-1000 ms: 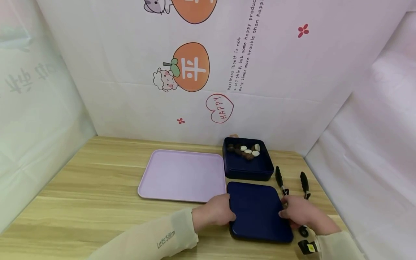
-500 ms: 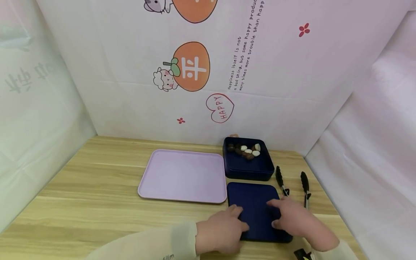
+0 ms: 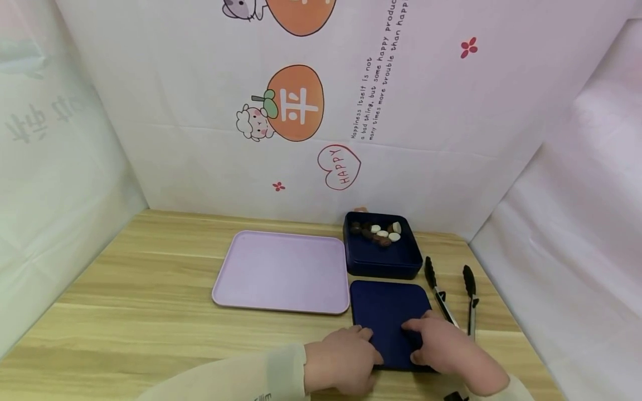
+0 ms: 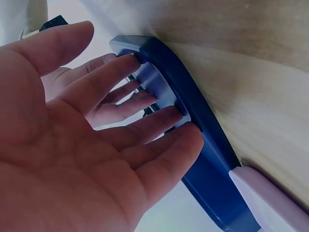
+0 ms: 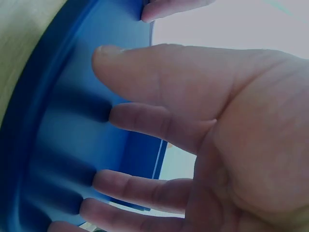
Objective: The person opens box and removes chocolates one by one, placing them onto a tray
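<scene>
OK, 1 navy lid (image 3: 383,312) on the table (image 3: 150,312), prob. being settled; L hand (image 3: 346,357) and R hand (image 3: 446,346) rest on it, fingers loosely spread, gripping nothing. Next prob. needs R hand free for tongs (image 3: 443,305), 1 pr apparently. 1 navy box (image 3: 383,268) behind, 4 white pcs (image 3: 394,237) inside, brown pcs (image 3: 383,241) uncountable; 1 lilac tray (image 3: 281,273).

Your head camera looks forward and down over the counter (image 3: 150,323). Up close, both wrist cameras share the lid (image 3: 385,313).
</scene>
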The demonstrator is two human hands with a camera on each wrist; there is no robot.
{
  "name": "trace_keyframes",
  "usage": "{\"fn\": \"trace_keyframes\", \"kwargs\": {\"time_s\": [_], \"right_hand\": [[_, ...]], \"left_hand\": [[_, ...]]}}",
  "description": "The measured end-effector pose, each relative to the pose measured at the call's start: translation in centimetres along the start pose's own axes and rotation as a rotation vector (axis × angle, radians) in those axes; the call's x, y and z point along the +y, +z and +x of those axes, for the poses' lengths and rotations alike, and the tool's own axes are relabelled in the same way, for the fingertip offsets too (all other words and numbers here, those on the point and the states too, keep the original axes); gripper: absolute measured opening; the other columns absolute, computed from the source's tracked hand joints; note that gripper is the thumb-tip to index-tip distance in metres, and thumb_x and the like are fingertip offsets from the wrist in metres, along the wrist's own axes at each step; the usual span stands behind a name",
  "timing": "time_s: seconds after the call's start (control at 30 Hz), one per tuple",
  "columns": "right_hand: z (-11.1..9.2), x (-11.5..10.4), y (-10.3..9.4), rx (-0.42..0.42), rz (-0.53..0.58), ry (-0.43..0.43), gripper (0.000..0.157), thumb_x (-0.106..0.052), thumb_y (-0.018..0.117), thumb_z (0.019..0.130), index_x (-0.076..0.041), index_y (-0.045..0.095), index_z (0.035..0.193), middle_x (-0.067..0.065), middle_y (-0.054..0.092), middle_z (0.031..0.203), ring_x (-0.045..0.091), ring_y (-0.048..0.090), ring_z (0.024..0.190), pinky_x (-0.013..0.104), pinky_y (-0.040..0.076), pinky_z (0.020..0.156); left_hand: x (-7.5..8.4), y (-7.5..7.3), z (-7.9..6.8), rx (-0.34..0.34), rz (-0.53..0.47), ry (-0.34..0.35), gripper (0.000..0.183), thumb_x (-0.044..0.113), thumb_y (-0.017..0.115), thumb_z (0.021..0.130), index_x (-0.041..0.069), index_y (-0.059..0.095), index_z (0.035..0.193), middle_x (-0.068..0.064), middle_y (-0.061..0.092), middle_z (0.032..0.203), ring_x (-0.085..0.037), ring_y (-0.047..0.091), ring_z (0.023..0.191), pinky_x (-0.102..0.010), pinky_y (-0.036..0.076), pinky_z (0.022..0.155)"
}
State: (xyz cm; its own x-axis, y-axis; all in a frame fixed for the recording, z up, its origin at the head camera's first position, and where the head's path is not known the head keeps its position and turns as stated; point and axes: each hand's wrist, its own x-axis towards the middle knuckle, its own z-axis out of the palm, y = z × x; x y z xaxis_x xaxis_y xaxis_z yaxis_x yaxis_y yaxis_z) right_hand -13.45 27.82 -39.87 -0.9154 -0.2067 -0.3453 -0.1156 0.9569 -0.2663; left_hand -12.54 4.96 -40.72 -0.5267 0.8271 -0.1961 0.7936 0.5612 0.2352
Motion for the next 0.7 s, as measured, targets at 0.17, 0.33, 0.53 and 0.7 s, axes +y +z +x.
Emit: {"fn": "trace_keyframes", "kwargs": {"time_s": [0.17,0.33,0.53,0.7], "right_hand": [[0.3,-0.1,-0.1,0.001,0.005,0.005,0.05,-0.018,0.086,0.076,-0.013,0.069,0.124,0.015,0.057,0.117,0.03,0.06,0.101,0.047,0.053,0.082],[0.7,-0.2,-0.4,0.004,-0.011,-0.011,0.049,-0.019,0.085,0.078,-0.012,0.069,0.124,0.018,0.057,0.119,0.033,0.06,0.104,0.048,0.053,0.082],[1.0,-0.3,-0.4,0.013,-0.026,-0.019,0.049,-0.019,0.084,0.079,-0.011,0.068,0.124,0.018,0.058,0.118,0.03,0.06,0.101,0.045,0.054,0.08],[1.1,-0.4,-0.2,0.021,-0.042,-0.031,0.049,-0.019,0.084,0.079,-0.01,0.068,0.124,0.017,0.058,0.118,0.03,0.06,0.102,0.044,0.054,0.08]], "left_hand": [[-0.1,0.0,0.3,0.007,0.019,-0.025,0.035,0.038,0.066,0.093,0.032,0.069,0.127,0.001,0.056,0.136,-0.021,0.047,0.128,-0.032,0.045,0.1],[-0.2,0.0,0.5,0.004,-0.008,-0.061,0.038,0.036,0.067,0.092,0.033,0.068,0.13,-0.002,0.052,0.142,-0.024,0.044,0.133,-0.032,0.041,0.105],[-0.5,-0.1,0.6,-0.009,-0.022,-0.062,0.04,0.037,0.068,0.093,0.032,0.066,0.132,-0.003,0.049,0.145,-0.025,0.043,0.135,-0.032,0.04,0.106],[-0.5,-0.1,0.6,-0.015,-0.018,-0.058,0.04,0.038,0.067,0.094,0.032,0.064,0.134,-0.004,0.049,0.145,-0.024,0.042,0.135,-0.033,0.04,0.107]]}}
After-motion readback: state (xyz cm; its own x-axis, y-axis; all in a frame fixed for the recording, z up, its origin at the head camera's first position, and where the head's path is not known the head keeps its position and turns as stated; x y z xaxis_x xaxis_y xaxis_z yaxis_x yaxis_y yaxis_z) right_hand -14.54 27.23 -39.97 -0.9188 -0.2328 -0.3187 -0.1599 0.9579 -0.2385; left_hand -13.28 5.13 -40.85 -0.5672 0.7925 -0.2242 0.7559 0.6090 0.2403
